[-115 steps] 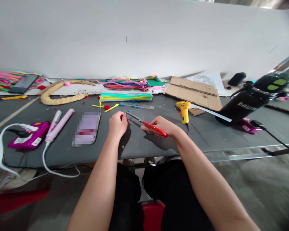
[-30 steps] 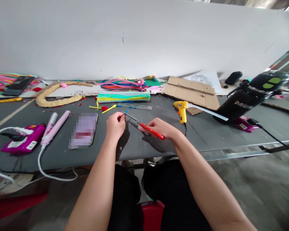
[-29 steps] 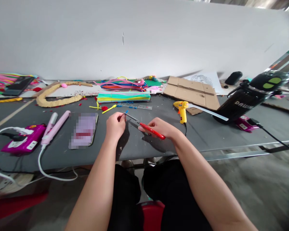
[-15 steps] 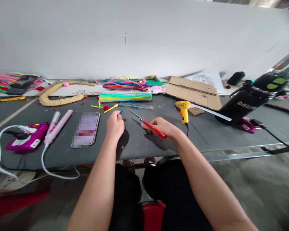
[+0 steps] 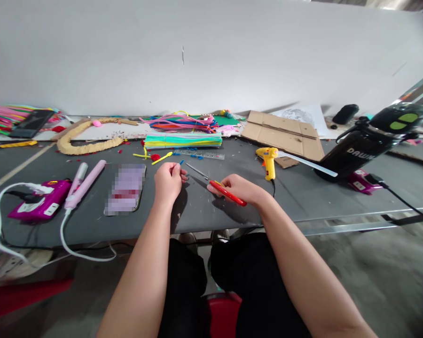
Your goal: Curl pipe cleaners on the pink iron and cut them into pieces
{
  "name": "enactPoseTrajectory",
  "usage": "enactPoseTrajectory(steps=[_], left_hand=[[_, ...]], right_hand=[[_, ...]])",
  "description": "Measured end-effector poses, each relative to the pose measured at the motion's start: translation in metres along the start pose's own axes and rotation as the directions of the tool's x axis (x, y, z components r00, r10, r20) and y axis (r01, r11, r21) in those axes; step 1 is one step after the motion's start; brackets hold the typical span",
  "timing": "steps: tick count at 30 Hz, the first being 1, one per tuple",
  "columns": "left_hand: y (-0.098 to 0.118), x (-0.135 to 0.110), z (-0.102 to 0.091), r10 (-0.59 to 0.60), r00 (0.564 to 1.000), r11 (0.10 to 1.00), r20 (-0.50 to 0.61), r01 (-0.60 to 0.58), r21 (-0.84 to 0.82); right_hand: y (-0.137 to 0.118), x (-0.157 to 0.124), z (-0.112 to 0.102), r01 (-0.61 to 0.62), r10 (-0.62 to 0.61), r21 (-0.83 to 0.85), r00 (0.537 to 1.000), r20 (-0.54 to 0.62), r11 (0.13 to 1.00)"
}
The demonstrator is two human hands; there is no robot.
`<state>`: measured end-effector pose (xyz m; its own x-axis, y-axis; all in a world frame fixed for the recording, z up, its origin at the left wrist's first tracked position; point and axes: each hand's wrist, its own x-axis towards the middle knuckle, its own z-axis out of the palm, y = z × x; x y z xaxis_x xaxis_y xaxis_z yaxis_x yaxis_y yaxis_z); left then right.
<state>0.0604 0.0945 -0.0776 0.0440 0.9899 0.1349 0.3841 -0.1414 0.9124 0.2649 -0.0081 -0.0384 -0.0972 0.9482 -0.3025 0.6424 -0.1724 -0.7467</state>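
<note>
My left hand [image 5: 168, 180] is closed in a pinch over the desk, holding a short blue pipe cleaner piece [image 5: 182, 162] whose end sticks out past the fingertips. Facing it, my right hand [image 5: 238, 186] grips red-handled scissors [image 5: 229, 192]. Their metal blades point left and away from me, with the tip close to the blue piece; I see a small gap between them. Just beyond my left hand lie a yellow pipe cleaner piece [image 5: 162, 158], a red fuzzy ball [image 5: 155, 157] and a clear ruler [image 5: 213, 155] with blue scraps around it.
Bundled pipe cleaners [image 5: 183, 140] lie behind my hands. A phone [image 5: 126, 190], a pink straightener [image 5: 85, 184] and a purple power strip [image 5: 44, 202] are left. Rightward stand a yellow glue gun [image 5: 269, 162], cardboard [image 5: 284, 134] and a black bottle [image 5: 359, 148].
The fingers of my left hand have shifted slightly, and the blue piece has moved a little to the right. The scissors' handles have moved slightly right and down.
</note>
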Motion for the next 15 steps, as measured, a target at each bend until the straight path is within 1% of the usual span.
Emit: enactPoseTrajectory(steps=[4,10,15], left_hand=[[0.0011,-0.0008,0.0005,-0.003,1.0,1.0,0.011,0.003,0.018],[0.0044,-0.0024,0.0035,0.024,0.999,1.0,0.021,-0.024,0.01],[0.0053,-0.0023,0.0058,0.034,0.998,0.999,0.048,-0.035,0.017]], right_hand=[[-0.0015,-0.0014,-0.0004,0.016,-0.016,-0.002,1.0,0.004,1.0],[-0.0003,-0.0009,0.0005,0.031,-0.031,-0.009,0.999,0.022,0.999],[-0.001,0.0004,0.0021,0.036,-0.036,-0.013,0.999,0.002,0.999]])
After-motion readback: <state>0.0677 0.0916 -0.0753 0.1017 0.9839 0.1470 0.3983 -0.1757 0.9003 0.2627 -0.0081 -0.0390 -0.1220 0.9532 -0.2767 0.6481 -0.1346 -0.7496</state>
